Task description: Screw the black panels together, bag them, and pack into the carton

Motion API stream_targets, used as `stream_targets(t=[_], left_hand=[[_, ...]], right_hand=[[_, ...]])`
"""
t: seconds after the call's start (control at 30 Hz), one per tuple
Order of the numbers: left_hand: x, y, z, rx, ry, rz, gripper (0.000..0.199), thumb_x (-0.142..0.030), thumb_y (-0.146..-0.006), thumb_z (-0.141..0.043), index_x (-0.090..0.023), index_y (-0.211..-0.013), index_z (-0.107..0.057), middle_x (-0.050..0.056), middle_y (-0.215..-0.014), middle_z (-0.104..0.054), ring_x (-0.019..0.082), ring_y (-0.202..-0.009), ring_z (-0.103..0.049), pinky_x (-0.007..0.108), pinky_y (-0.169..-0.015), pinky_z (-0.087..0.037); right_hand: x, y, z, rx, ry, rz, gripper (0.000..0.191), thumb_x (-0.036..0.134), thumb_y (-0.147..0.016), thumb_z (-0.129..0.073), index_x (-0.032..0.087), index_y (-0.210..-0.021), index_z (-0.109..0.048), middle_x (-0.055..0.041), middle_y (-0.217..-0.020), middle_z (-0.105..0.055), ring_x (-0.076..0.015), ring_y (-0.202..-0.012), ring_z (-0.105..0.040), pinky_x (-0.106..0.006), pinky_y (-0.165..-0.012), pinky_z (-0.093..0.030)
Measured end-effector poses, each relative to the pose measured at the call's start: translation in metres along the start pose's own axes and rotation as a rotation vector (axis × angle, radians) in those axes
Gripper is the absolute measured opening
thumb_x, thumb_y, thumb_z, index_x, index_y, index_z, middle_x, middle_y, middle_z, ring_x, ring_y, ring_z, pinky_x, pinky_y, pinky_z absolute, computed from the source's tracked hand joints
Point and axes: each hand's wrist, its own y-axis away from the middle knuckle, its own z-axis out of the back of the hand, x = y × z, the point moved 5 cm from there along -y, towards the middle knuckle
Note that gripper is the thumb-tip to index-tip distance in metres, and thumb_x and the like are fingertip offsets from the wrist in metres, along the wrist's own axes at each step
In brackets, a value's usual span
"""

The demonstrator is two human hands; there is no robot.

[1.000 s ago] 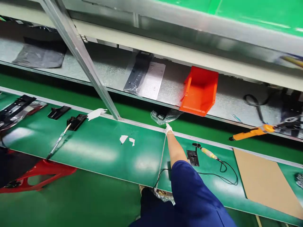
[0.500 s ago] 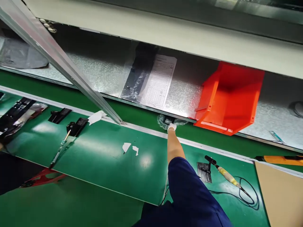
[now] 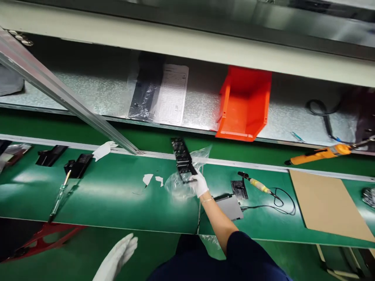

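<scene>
Our left hand [image 3: 118,255] hung low with fingers spread, holding nothing. Well up and to its right, our right hand [image 3: 199,184] gripped a long black part [image 3: 183,160], seemingly half out of a clear plastic bag [image 3: 178,185] over the green bench [image 3: 117,195].

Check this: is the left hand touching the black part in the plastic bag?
No, the left hand hangs open off the bench; the right hand grips the black part.

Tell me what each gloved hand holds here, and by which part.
The right hand grips a long black part by its near end, with a clear plastic bag gathered around that end. The left hand is open and holds nothing.
</scene>
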Motion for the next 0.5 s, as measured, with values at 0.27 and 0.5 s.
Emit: stream_targets(t=[0.27, 0.5], left_hand=[[-0.032, 0.053, -0.059, 0.205, 0.243, -0.213, 0.061, -0.059, -0.089, -0.057, -0.03, -0.142, -0.052, 0.009, -0.155, -0.052, 0.031, -0.147, -0.044, 0.06, -0.122, -0.035], [0.019, 0.076, -0.025, 0.253, 0.099, -0.301, 0.053, -0.045, -0.078, -0.069, -0.04, -0.13, -0.064, -0.005, -0.128, -0.073, 0.024, -0.146, -0.046, 0.045, -0.12, -0.042]], right_hand=[[-0.038, 0.165, 0.04, 0.491, 0.248, -0.217, 0.06, 0.024, -0.066, -0.064, 0.015, -0.125, -0.067, 0.0042, -0.058, -0.061, -0.0119, -0.05, -0.052, -0.024, -0.052, -0.044], [-0.023, 0.292, 0.083, 0.469, 0.793, 0.361, 0.027, 0.029, -0.091, -0.06, 0.017, -0.109, -0.077, -0.0057, -0.095, -0.076, -0.0224, -0.101, -0.07, -0.036, -0.102, -0.054]])
